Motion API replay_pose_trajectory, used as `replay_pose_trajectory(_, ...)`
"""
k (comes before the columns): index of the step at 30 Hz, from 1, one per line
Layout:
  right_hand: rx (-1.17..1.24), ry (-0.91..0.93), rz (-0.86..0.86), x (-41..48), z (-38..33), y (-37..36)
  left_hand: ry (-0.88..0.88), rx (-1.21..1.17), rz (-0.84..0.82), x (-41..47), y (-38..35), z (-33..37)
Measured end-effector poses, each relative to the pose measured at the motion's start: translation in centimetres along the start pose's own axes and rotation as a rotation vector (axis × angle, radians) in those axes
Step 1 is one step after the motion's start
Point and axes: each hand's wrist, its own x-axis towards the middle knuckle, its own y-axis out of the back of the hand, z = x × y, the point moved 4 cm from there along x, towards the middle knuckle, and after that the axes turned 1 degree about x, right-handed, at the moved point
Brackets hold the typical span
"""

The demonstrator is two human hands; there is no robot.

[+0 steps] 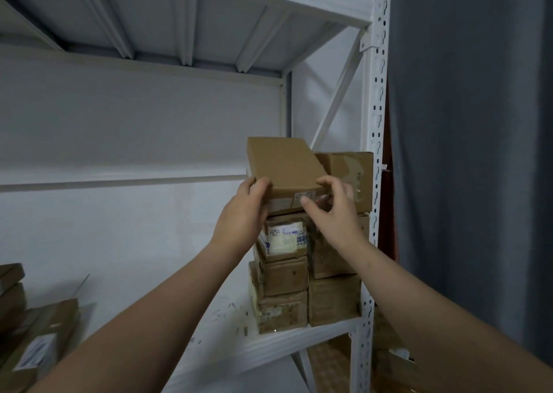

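We are holding a flat brown cardboard box (284, 165) between both hands at the top of a stack of worn brown cardboard parcels (287, 276). The stack is standing at the right end of a white metal shelf (287, 343). Our left hand (242, 216) is gripping the near left corner of the box, with the thumb lying on the top face and the fingers wrapping out of sight round the side. Our right hand (335, 213) is curling its fingers over the near right corner, while its thumb is reaching along the front edge beside a small printed label.

The box is sitting right above the topmost parcel, and we cannot tell whether its underside is touching that parcel. Just behind it to the right, a taller brown carton (353, 177) is standing against the white perforated shelf upright (377, 117). Lower in the stack, a parcel with a white and blue label (284, 238) is facing us. A grey curtain (466, 123) is hanging to the right of the upright. Further brown parcels (42, 332) are lying at the far left of the shelf, well apart from the stack.
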Motion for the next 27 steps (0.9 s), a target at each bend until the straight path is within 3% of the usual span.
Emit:
replay_pose_trajectory(3,0.133,0.003,0.076,-0.3,-0.6,-0.7,0.055,-0.104,0.101,-0.1,0.9,0.0)
replay_pose_trajectory(6,0.205,-0.018,0.211,-0.6,-1.0,-1.2,0.269,-0.529,0.247,-0.1,1.6,-0.1)
replay_pose_trajectory(8,0.212,-0.014,0.28,-0.8,-1.6,-1.4,0.386,-0.691,0.315,-0.1,1.7,-0.6)
replay_pose_trajectory(13,0.359,-0.017,0.201,-0.1,-3.1,-1.8,0.55,-0.979,0.065,0.2,1.5,-2.3)
replay_pose_trajectory(18,0.417,0.023,0.098,0.2,-4.1,-2.6,0.613,-1.084,-0.008,-0.1,2.5,-4.0)
replay_pose_trajectory(20,0.411,0.01,0.044,0.5,-4.3,-2.9,0.605,-1.013,0.016,-0.1,3.3,-4.3)
replay_pose_trajectory(24,0.264,-0.01,-0.032,1.6,-5.9,-3.9,0.576,-0.836,0.231,0.2,5.4,-5.1)
replay_pose_trajectory(25,0.259,0.0,-0.038,1.7,-6.7,-4.2,0.529,-0.644,0.277,0.3,6.2,-5.1)
replay_pose_trajectory(27,0.482,-0.043,-0.085,1.7,-8.4,-4.7,0.317,-0.114,0.312,0.4,7.5,-4.1)
